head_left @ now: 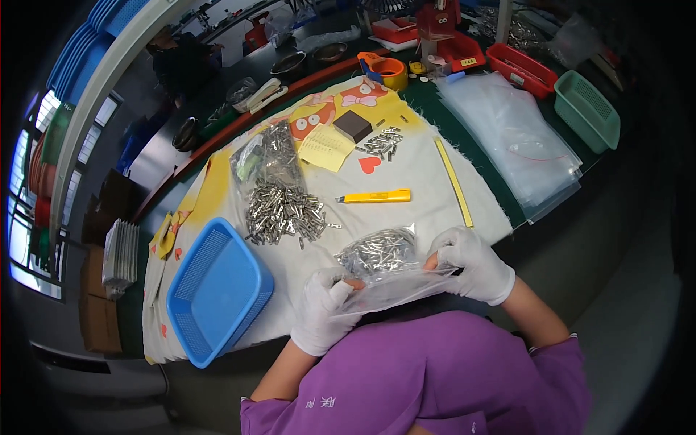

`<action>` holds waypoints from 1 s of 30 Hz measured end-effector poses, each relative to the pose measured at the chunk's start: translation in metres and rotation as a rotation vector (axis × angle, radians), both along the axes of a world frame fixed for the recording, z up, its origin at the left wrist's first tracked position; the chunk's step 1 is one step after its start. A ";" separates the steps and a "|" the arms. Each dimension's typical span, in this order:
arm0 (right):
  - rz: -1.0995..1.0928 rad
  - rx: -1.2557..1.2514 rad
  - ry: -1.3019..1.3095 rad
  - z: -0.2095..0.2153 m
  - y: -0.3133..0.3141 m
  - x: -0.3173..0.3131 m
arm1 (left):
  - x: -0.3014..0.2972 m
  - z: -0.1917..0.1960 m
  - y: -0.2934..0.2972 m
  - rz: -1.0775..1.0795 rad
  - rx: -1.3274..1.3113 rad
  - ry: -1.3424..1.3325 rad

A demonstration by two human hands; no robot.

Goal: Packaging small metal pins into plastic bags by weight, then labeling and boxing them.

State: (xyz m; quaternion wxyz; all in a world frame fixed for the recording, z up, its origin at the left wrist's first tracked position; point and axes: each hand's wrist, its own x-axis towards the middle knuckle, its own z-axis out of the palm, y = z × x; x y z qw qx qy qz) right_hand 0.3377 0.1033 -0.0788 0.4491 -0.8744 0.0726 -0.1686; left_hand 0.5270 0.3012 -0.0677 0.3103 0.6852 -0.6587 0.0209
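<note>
Small-parts packing workshop: workbench with heaps of metal pins [284, 212], stacked clear plastic bags [516, 141], sorting baskets [217, 290], red parts trays [522, 69], tape dispenser [384, 70].

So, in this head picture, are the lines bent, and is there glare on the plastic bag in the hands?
Head view: fisheye bends the table edge toward the rim, corners go black; the clear bag held by left hand and right hand shows pale sheen, no hard glare; centre is sharp.
</note>
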 end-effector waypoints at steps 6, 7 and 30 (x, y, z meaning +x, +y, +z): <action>-0.084 0.037 -0.353 0.025 0.005 0.013 | 0.009 0.019 -0.001 0.005 -0.127 0.136; -0.080 0.032 -0.361 0.030 0.006 0.017 | 0.008 0.032 0.000 0.007 -0.134 0.128; -0.138 0.550 -0.534 0.047 0.012 0.059 | 0.010 0.041 -0.026 0.106 -0.358 0.928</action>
